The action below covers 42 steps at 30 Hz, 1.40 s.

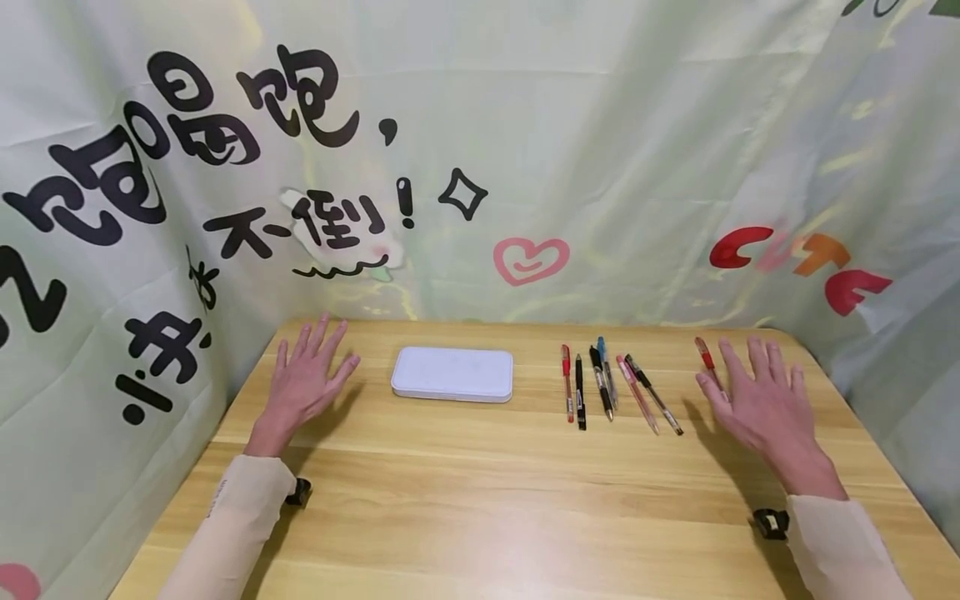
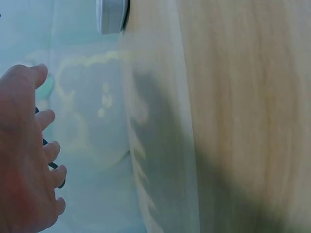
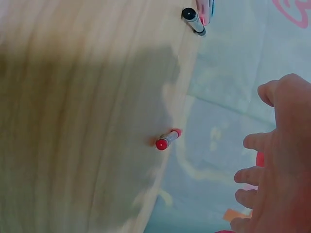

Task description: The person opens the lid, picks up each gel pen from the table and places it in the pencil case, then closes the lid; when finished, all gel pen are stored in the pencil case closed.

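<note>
Over the table's left side my left hand [image 1: 307, 379] is held with fingers spread, holding nothing; its shadow falls on the wood. A flat white case [image 1: 452, 373], its lid down, lies to the right of that hand. My right hand [image 1: 772, 408] hovers above the right side, fingers spread, with nothing in it. Partly hidden beneath it in the head view is a red pen [image 1: 705, 356], seen whole and apart from the hand in the right wrist view. Between case and right hand lie several pens, among them a red one [image 1: 567, 383], a blue one [image 1: 607, 371] and a pink one [image 1: 637, 394].
The wooden table [image 1: 480, 500] has rounded far corners. A pale printed curtain [image 1: 637, 167] with black lettering and a pink heart hangs along its back and sides. Each wrist carries a small black strap device, the left one [image 1: 298, 492] beside the sleeve cuff.
</note>
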Available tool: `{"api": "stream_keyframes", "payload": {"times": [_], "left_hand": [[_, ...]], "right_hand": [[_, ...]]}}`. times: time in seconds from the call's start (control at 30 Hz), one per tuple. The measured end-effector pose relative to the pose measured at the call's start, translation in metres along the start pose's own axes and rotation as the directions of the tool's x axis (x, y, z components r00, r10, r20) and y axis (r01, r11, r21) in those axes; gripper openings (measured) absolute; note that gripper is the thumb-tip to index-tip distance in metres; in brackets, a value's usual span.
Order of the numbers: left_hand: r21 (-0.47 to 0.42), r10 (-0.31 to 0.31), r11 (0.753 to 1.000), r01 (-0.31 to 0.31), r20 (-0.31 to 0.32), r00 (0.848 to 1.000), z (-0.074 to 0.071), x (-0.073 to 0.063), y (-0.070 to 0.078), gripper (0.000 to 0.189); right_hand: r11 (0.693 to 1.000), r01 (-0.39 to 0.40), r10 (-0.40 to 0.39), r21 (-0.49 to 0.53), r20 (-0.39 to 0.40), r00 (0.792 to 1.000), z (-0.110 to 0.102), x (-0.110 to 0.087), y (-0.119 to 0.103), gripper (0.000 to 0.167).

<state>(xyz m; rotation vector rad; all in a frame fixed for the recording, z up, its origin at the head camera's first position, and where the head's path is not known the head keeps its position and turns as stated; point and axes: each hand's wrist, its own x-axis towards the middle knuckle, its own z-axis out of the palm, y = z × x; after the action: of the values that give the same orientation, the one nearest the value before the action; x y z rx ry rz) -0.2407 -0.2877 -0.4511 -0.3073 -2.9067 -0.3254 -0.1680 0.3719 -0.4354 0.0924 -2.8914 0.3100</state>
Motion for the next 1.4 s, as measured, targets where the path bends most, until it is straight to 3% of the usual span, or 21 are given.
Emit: {"api": "stream_keyframes", "payload": {"times": [0.2, 0.4, 0.57, 0.67, 0.8, 0.9, 1.0, 1.07, 1.2, 1.3, 1.4], "left_hand": [[0.004, -0.005, 1.000, 0.005, 0.010, 1.000, 0.001, 0.001, 0.003, 0.077], [-0.022, -0.007, 1.000, 0.007, 0.021, 1.000, -0.002, 0.001, 0.010, 0.076], [-0.140, 0.017, 0.990, -0.016, 0.006, 1.000, 0.001, -0.001, 0.021, 0.074], [-0.307, 0.027, 0.952, -0.020, 0.020, 0.999, 0.007, -0.005, 0.031, 0.074], [-0.525, 0.034, 0.851, 0.013, 0.080, 0.996, 0.020, -0.010, 0.048, 0.086], [-0.619, 0.052, 0.784, 0.047, 0.141, 0.989, 0.033, -0.012, 0.060, 0.102], [-0.670, 0.068, 0.740, 0.057, 0.158, 0.985, 0.044, -0.010, 0.070, 0.111], [-0.689, 0.056, 0.723, 0.057, 0.141, 0.988, 0.051, -0.007, 0.075, 0.113], [-0.718, 0.007, 0.691, 0.090, 0.131, 0.991, 0.061, 0.000, 0.083, 0.116], [-0.702, -0.051, 0.698, 0.140, 0.146, 0.988, 0.067, 0.000, 0.088, 0.117], [-0.657, -0.099, 0.735, 0.166, 0.138, 0.985, 0.072, -0.001, 0.093, 0.114]], "right_hand": [[1.000, 0.014, -0.014, -0.005, 0.014, 1.000, -0.001, -0.002, -0.006, 0.076], [0.997, 0.066, -0.066, 0.025, -0.010, 0.998, 0.000, 0.000, -0.033, 0.073], [0.983, 0.140, -0.134, 0.119, -0.059, 0.989, 0.005, 0.004, -0.067, 0.069], [0.956, 0.176, -0.168, 0.234, -0.055, 0.984, 0.013, 0.009, -0.093, 0.067], [0.902, 0.179, -0.197, 0.394, 0.006, 0.980, 0.024, 0.017, -0.129, 0.067], [0.847, 0.207, -0.265, 0.490, 0.050, 0.963, 0.040, 0.026, -0.158, 0.067], [0.795, 0.227, -0.316, 0.562, 0.065, 0.946, 0.061, 0.038, -0.183, 0.065], [0.762, 0.223, -0.334, 0.608, 0.073, 0.940, 0.073, 0.046, -0.196, 0.066], [0.717, 0.141, -0.330, 0.683, 0.154, 0.931, 0.089, 0.059, -0.214, 0.078], [0.702, 0.081, -0.340, 0.707, 0.233, 0.911, 0.096, 0.066, -0.224, 0.085], [0.708, 0.037, -0.326, 0.706, 0.279, 0.903, 0.100, 0.067, -0.229, 0.088]]}}
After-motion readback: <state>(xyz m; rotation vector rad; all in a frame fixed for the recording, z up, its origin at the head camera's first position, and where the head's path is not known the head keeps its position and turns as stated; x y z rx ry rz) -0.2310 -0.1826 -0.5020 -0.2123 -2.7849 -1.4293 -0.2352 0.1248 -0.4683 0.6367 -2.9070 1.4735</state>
